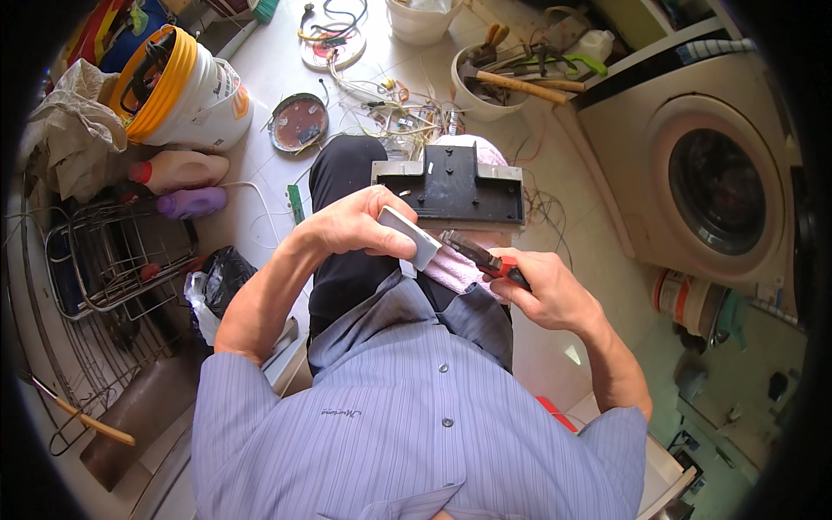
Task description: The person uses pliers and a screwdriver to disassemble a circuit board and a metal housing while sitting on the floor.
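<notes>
My left hand (357, 227) is closed around a flat, light grey plate-like piece (419, 243), held tilted above my lap. In my right hand (550, 295) are pliers (472, 251) with red and black handles and dark jaws. Their jaws point left at the grey piece, close to its right edge; I cannot tell whether they touch it. A black T-shaped plastic housing (468, 192) lies just beyond my hands, across my knees. Under my hands a pink cloth (452, 270) is spread on my lap.
Tangled wires (403, 117) and a round dark pan-like part (298, 121) lie on the floor ahead. Beyond stands a white tub of tools (485, 95). To the left are a white bucket (204, 104), bottles (186, 171) and a wire rack (121, 260). A washing machine (607, 130) stands right.
</notes>
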Action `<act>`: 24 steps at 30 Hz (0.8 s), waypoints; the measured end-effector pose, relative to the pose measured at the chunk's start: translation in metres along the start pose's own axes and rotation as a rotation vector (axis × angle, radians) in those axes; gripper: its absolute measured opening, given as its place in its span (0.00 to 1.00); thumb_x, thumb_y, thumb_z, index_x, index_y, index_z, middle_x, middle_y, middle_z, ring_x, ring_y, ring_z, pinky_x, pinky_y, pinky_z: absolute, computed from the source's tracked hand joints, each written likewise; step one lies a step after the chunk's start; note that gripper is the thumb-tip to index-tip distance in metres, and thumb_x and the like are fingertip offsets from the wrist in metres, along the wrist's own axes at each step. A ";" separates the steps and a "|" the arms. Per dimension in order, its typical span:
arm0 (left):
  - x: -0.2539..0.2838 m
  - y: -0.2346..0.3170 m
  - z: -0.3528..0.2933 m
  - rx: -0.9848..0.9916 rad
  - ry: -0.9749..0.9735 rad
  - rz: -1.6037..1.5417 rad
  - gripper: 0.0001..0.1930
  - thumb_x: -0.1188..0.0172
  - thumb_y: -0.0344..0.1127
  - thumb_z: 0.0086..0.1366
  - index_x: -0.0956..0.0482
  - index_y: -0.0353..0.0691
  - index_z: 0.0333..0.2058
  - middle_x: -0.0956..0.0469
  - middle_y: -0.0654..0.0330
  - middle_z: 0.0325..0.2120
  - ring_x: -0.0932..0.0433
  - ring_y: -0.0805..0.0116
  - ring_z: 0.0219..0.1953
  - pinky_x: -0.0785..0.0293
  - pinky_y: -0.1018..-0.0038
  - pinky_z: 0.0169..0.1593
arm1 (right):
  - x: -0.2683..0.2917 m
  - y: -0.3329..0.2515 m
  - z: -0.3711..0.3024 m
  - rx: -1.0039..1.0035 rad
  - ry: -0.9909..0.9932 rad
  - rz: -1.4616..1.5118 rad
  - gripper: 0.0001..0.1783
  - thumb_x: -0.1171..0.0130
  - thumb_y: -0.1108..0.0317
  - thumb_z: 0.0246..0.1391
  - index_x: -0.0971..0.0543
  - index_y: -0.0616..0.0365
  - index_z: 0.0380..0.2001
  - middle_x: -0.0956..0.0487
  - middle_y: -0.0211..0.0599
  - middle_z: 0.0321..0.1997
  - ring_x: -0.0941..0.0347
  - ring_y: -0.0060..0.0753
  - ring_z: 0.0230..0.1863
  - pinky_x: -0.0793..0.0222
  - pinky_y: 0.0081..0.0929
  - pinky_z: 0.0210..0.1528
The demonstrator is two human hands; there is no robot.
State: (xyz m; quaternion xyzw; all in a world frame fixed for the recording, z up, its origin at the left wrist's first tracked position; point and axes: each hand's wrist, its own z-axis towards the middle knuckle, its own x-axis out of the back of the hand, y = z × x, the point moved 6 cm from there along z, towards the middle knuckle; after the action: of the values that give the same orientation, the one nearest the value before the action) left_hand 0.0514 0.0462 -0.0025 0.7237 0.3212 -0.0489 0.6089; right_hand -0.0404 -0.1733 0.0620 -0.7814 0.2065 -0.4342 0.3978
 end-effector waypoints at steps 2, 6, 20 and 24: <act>0.000 -0.001 0.000 -0.006 0.002 -0.006 0.20 0.25 0.40 0.58 0.27 0.41 0.16 0.34 0.73 0.13 0.40 0.85 0.16 0.50 0.79 0.20 | 0.002 -0.003 -0.001 0.068 0.041 -0.092 0.19 0.33 0.72 0.56 0.23 0.60 0.51 0.17 0.47 0.39 0.21 0.54 0.40 0.25 0.41 0.45; -0.002 -0.002 0.000 0.027 0.015 0.047 0.19 0.27 0.39 0.58 0.27 0.41 0.16 0.33 0.72 0.12 0.40 0.85 0.16 0.50 0.79 0.20 | 0.002 -0.012 -0.003 0.175 0.122 -0.256 0.23 0.31 0.73 0.54 0.24 0.61 0.53 0.17 0.46 0.41 0.20 0.54 0.41 0.24 0.43 0.45; -0.026 -0.029 0.016 -0.145 -0.025 -0.451 0.23 0.24 0.47 0.60 0.30 0.42 0.22 0.36 0.69 0.15 0.42 0.80 0.15 0.51 0.75 0.20 | -0.010 0.000 -0.005 -0.060 0.049 0.125 0.10 0.35 0.72 0.58 0.22 0.63 0.41 0.21 0.43 0.33 0.25 0.44 0.33 0.29 0.37 0.39; -0.040 -0.038 0.025 -0.260 -0.169 -0.691 0.23 0.28 0.51 0.65 0.20 0.35 0.41 0.31 0.66 0.18 0.39 0.77 0.18 0.46 0.75 0.23 | -0.010 -0.004 -0.003 -0.145 0.113 0.292 0.14 0.34 0.70 0.59 0.21 0.63 0.46 0.22 0.34 0.29 0.30 0.25 0.31 0.31 0.29 0.37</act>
State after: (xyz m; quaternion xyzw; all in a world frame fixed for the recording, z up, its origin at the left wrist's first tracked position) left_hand 0.0074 0.0094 -0.0225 0.4829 0.4984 -0.2698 0.6675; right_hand -0.0485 -0.1660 0.0607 -0.7441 0.3706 -0.3991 0.3868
